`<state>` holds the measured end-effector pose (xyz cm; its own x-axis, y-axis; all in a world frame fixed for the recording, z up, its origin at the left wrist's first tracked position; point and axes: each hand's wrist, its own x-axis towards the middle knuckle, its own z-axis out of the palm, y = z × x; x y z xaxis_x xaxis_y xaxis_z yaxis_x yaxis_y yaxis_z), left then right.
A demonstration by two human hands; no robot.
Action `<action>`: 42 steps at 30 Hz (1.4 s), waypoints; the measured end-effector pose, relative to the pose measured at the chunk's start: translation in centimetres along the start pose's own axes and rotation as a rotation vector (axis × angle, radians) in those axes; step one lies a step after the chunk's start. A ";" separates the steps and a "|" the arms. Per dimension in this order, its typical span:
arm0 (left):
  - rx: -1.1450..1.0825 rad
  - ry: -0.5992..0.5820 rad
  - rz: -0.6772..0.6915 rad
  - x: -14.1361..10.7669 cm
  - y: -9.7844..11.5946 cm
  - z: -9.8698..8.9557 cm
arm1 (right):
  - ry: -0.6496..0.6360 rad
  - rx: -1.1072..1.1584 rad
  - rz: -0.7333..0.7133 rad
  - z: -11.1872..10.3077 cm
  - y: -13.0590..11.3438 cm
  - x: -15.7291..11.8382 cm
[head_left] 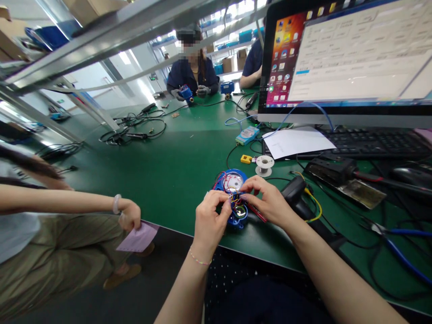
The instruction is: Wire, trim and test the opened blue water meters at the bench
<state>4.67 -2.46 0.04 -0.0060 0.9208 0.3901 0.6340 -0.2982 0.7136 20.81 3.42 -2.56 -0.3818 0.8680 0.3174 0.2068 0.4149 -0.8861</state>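
Note:
A blue round-housed device (232,181) with an open top lies near the table's front edge, its thin red, yellow and dark wires showing. My left hand (213,215) is over its left side, thumb and forefinger pinched at the wires. From the right, my right hand (265,198) reaches in with its fingertips closed on the wiring in the middle. The fingertips almost meet, and the exact wire in each is too small to tell. A red wire bundle or tool (257,212) sticks out under my right hand.
Right of the device are a solder spool (264,165), a yellow connector (246,159), a black handheld scanner (294,191), blue-handled pliers (398,252), a keyboard (378,143) and a monitor (347,58). A person with pink paper (138,237) is at left; others are across the table (145,166).

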 end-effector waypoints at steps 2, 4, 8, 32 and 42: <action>-0.003 -0.009 0.009 -0.1 0.0 0.0 | -0.022 -0.020 -0.066 0.2 -0.5 0.0; -0.015 -0.015 -0.002 -0.2 0.0 0.0 | -0.051 -0.030 -0.092 0.5 -0.8 0.1; -0.028 0.000 -0.025 -0.3 -0.1 0.1 | -0.056 -0.072 -0.045 0.5 -0.9 0.2; 0.176 0.085 0.163 -0.8 0.1 1.3 | -0.127 -0.004 0.014 0.1 -1.6 -0.6; 0.189 0.113 0.242 -1.2 -0.4 1.2 | -0.159 -0.163 -0.201 -0.1 -1.0 -0.4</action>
<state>5.37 -3.09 -1.43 0.0835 0.7919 0.6049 0.7600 -0.4433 0.4753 20.86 2.71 -1.76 -0.5633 0.7159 0.4125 0.2496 0.6233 -0.7411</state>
